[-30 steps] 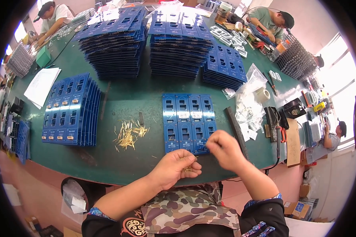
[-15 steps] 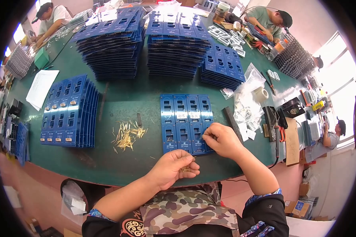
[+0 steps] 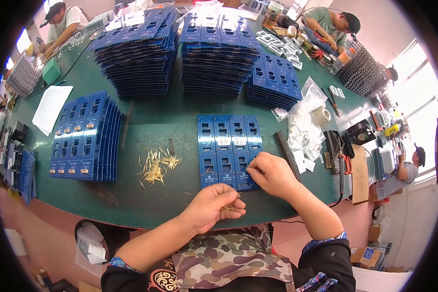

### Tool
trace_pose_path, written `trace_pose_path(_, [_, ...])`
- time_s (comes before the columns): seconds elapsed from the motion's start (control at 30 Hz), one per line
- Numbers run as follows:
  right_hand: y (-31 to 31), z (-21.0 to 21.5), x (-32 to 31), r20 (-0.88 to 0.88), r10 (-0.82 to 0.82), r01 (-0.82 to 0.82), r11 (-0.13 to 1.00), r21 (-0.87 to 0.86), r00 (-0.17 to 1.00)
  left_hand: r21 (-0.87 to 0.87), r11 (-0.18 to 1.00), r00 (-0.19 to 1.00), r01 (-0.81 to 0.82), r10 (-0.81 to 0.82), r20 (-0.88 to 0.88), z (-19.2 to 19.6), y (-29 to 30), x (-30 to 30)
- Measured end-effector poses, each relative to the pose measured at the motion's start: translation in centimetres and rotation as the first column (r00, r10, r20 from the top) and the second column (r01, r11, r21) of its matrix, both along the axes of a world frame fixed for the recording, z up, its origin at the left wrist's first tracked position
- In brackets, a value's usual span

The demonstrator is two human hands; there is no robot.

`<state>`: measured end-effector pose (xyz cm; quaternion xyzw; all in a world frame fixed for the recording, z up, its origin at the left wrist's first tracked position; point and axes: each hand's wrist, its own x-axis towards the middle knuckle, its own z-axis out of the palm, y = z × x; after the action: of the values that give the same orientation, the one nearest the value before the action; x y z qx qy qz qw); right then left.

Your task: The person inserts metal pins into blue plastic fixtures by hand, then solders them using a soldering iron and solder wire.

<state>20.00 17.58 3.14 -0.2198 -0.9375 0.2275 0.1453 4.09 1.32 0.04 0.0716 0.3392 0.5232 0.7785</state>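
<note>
A blue circuit board panel (image 3: 215,160) with rows of rectangular cut-outs lies flat on the green table in front of me. Just below its lower edge my left hand (image 3: 213,207) is half closed, palm turned up, with several thin brass pins (image 3: 227,208) in its curled fingers. My right hand (image 3: 276,174) is over the panel's lower right part, thumb and forefinger pinched near the surface; what they hold, if anything, is hidden. A loose heap of brass pins (image 3: 158,167) lies on the table left of the panel.
Tall stacks of blue panels (image 3: 136,58) stand at the back. Another row of panels (image 3: 82,138) stands at the left. On the right are a plastic bag (image 3: 306,126), a dark bar (image 3: 288,155) and a soldering iron (image 3: 341,175). Other people work around the table.
My right hand has shifted slightly down over the panel, its fingers still pinched. My left hand keeps its place with the pins.
</note>
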Motion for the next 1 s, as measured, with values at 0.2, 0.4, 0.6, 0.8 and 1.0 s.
trace_pose_path(0.2, [-0.5,0.3,0.0,0.072,0.037,-0.051,0.978,0.201,0.997,0.002,1.0,1.0,-0.014,0.014,0.011,-0.3,0.0,0.1])
trace_pose_path(0.4, [-0.5,1.1,0.7,-0.024,-0.01,0.015,0.979,0.204,1.0,-0.006,0.999,0.999,-0.032,0.032,0.031,-0.1,0.1,0.0])
trace_pose_path(0.6, [-1.0,0.1,1.5,0.007,0.075,-0.075,0.967,0.242,0.997,-0.017,1.0,0.999,-0.025,0.025,0.025,-0.1,0.2,0.0])
trace_pose_path(0.8, [-1.2,0.5,1.0,0.057,0.064,-0.078,0.953,0.293,0.996,-0.017,0.999,0.999,-0.035,0.036,0.026,-0.1,0.0,0.0])
trace_pose_path(1.0, [-1.1,0.5,1.1,0.076,0.07,-0.09,0.95,0.299,0.995,-0.014,0.999,0.999,-0.037,0.038,0.032,-0.1,0.0,0.0])
